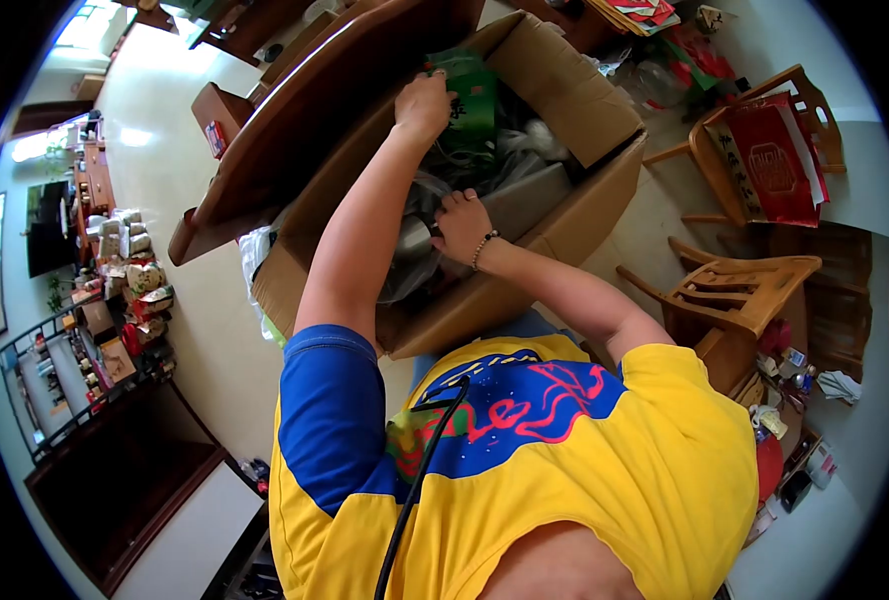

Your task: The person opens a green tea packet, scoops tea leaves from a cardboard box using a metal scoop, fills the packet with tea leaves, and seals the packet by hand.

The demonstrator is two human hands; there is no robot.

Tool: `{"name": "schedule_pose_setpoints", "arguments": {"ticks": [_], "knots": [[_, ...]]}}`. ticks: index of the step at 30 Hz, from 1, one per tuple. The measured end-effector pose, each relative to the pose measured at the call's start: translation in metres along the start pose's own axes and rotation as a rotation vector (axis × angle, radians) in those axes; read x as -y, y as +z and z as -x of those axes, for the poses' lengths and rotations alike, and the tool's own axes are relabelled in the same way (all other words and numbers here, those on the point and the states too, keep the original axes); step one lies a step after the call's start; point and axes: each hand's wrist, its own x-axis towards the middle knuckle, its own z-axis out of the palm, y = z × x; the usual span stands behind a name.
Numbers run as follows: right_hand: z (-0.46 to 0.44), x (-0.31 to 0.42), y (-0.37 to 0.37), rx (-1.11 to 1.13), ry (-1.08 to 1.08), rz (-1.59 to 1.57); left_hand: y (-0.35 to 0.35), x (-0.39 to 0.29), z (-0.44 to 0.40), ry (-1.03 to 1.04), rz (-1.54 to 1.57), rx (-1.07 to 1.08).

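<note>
A large open cardboard box (590,205) stands in front of me, with both my hands inside its opening. At the far side, my left hand (425,105) has its fingers closed on the edge of a green bag (473,105) with printed characters. Nearer to me, my right hand (462,225), with a beaded bracelet at the wrist, is closed at a clear plastic bag (410,270); what exactly its fingers hold is hidden. Beside it lies a long grey item (533,195). A whitish bundle (540,140) sits further back in the box.
A dark wooden table edge (255,150) leans close along the box's left side. Two wooden chairs (745,290) stand at the right, one bearing a red bag (773,165). Several packages (140,280) are piled at the far left, near a metal rack (50,380).
</note>
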Motion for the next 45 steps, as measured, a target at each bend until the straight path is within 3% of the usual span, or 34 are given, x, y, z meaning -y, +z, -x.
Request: {"name": "schedule_pose_setpoints", "arguments": {"ticks": [4,6,9,13,16,20,24,27,36,37,41,43,45], "knots": [[-0.001,-0.003,0.000,0.008,0.027,-0.009,-0.008,0.009,0.020,0.058,0.042,-0.042],[0.000,-0.004,-0.002,0.017,0.033,-0.029,-0.022,0.011,0.041,0.084,0.153,-0.181],[-0.008,0.000,-0.013,0.116,0.086,0.000,-0.078,0.003,0.083,0.061,0.162,-0.231],[-0.024,0.003,-0.009,0.087,0.109,0.087,-0.142,0.020,0.144,0.100,0.275,-0.399],[-0.045,0.008,-0.004,0.083,0.078,0.128,-0.179,0.033,0.194,0.003,0.482,-0.455],[-0.070,0.014,0.009,0.010,0.064,0.203,-0.199,0.040,0.250,-0.089,0.428,-0.508],[-0.094,0.018,0.005,0.053,0.108,0.298,-0.205,0.051,0.294,-0.080,0.177,-0.480],[-0.097,0.034,-0.020,0.021,0.074,0.301,-0.203,0.056,0.322,-0.195,0.211,-0.422],[-0.138,0.035,0.050,-0.016,0.007,0.523,-0.184,0.038,0.351,-0.193,0.281,-0.544],[-0.147,0.030,0.059,0.077,0.008,0.432,-0.185,0.039,0.351,-0.169,0.257,-0.546],[-0.162,0.023,0.109,-0.031,0.041,0.301,-0.182,0.028,0.351,-0.137,0.214,-0.620],[-0.170,0.024,0.124,-0.078,0.224,0.086,-0.170,0.029,0.353,-0.216,0.382,-0.574],[-0.175,0.028,0.120,-0.026,0.180,0.170,-0.170,0.030,0.351,-0.251,0.360,-0.528]]}}
